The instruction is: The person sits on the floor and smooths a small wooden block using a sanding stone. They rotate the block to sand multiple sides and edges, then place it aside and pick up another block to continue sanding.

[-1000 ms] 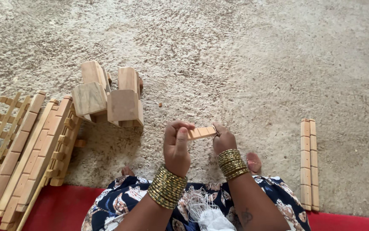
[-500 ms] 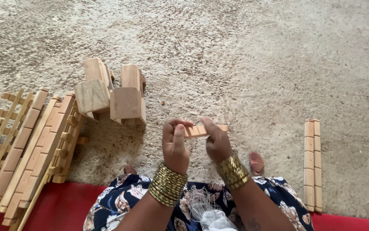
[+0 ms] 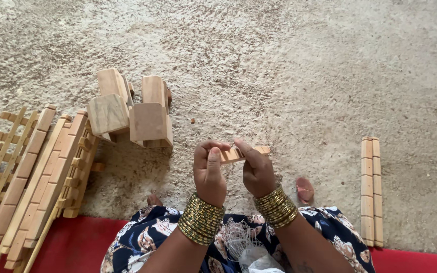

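Both grips clamped on notched wooden strip (image 3: pixel 239 153), left hand (image 3: pixel 209 172) at 9 o'clock, right hand (image 3: pixel 257 171) at 3; best kept level, pinch firm.

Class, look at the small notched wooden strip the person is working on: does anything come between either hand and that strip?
Nothing visible does. The left hand and right hand both grip the notched wooden strip directly with bare fingers, above the sandy ground.
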Tool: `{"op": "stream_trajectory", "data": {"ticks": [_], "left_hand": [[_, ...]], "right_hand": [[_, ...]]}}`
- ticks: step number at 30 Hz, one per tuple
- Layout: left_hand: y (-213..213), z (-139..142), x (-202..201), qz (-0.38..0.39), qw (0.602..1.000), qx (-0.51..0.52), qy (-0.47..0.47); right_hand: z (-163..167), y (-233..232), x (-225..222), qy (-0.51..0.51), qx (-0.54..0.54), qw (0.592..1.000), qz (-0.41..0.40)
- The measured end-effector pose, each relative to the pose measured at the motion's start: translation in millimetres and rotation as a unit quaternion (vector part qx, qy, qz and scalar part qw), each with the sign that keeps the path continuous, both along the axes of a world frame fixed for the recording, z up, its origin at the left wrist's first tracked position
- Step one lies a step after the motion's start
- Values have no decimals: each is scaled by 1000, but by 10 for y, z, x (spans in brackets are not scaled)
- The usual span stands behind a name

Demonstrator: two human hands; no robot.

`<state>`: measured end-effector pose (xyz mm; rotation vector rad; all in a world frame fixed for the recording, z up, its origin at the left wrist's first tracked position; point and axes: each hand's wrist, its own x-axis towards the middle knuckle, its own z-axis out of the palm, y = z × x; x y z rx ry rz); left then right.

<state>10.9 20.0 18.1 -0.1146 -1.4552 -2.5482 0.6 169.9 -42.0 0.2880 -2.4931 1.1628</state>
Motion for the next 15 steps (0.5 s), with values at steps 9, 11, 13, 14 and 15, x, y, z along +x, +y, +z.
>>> {"op": "stream_trajectory", "data": {"ticks": [9, 11, 13, 14, 15], "left_hand": [[-55, 13, -52, 28, 999, 3, 21], [-42, 14, -37, 25, 999, -13, 23], [-31, 17, -23, 22, 999, -26, 26], [-28, 20, -18, 22, 999, -31, 27], [-30, 24, -18, 21, 999, -37, 28]], "right_hand": [[-362, 144, -220, -4, 78, 996, -37], [-445, 183, -252, -34, 93, 993, -60], [-454, 184, -254, -64, 81, 992, -71], [-426, 171, -241, -56, 72, 994, -57], [-379, 146, -223, -48, 62, 996, -43]]}}
